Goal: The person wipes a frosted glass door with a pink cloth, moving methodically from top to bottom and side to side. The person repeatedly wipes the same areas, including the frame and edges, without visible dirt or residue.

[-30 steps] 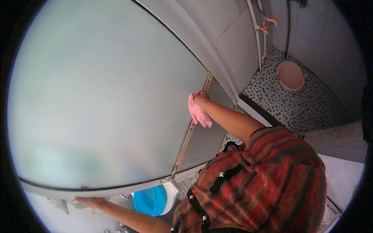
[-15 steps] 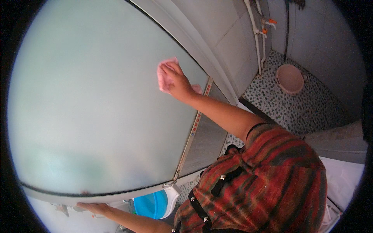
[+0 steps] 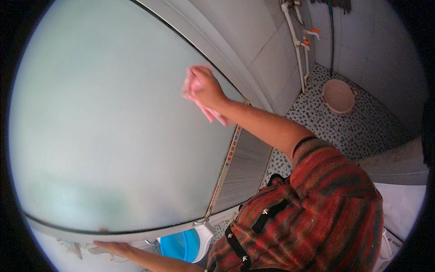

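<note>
In my right hand is a bunched pink cloth, its loose end hanging below the wrist. The hand is closed around it, against or just in front of a large frosted glass door panel. I cannot tell whether cloth and glass touch at this instant. My left hand is at the door's pale frame edge, at lower left. Its fingers reach around that edge, partly hidden, and a faint reddish blur shows through the glass beside them.
A blue basin sits on a white fixture beyond the left forearm. On the pebble-patterned floor at right stands a pale pink basin. White pipes with orange-handled taps run up the tiled wall. A grey lower panel adjoins the glass.
The cloth's loose end has swung down below my right wrist, and that hand has shifted slightly against the glass. The left hand stays at the frame edge. The view has shifted slightly.
</note>
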Tool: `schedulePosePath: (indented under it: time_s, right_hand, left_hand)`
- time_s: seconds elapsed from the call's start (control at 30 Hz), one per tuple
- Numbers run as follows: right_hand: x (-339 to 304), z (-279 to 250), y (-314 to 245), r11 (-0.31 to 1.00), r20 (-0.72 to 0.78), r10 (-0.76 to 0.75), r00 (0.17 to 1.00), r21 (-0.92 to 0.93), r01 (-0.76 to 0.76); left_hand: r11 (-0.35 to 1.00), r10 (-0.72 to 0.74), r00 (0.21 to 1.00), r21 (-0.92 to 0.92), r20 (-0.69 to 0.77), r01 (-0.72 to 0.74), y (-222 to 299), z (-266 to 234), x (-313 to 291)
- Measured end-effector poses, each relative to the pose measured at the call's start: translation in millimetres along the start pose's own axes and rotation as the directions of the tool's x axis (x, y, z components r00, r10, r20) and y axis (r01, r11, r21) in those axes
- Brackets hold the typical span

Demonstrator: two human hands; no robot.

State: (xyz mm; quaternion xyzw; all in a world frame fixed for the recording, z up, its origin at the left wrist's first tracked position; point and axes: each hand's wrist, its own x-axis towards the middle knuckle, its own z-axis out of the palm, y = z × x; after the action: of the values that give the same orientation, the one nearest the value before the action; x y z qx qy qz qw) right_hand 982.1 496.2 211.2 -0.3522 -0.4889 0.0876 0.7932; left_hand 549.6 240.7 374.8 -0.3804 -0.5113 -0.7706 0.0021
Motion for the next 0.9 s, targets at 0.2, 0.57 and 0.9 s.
schedulePosePath:
  time_s: [0.2,0.57,0.9]
  right_hand:
    - [60,-1,-4,0.969,0.049,-0.182,0.982,-0.159,0.187]
    - [-161,-76,115,0.764,0.083,0.590,0.803,-0.379,-0.522]
    - [-30,-17,33,0.907,-0.003,0.395,0.919,0.164,-0.389]
  left_hand:
    - [0.998,0.048,0.997,-0.033,-0.056,-0.049,6,10,-8]
    - [0.997,0.037,0.999,-0.073,-0.005,-0.037,-7,-11,9]
    - [0.990,-0.010,1.000,-0.140,0.006,0.011,-8,-15,14]
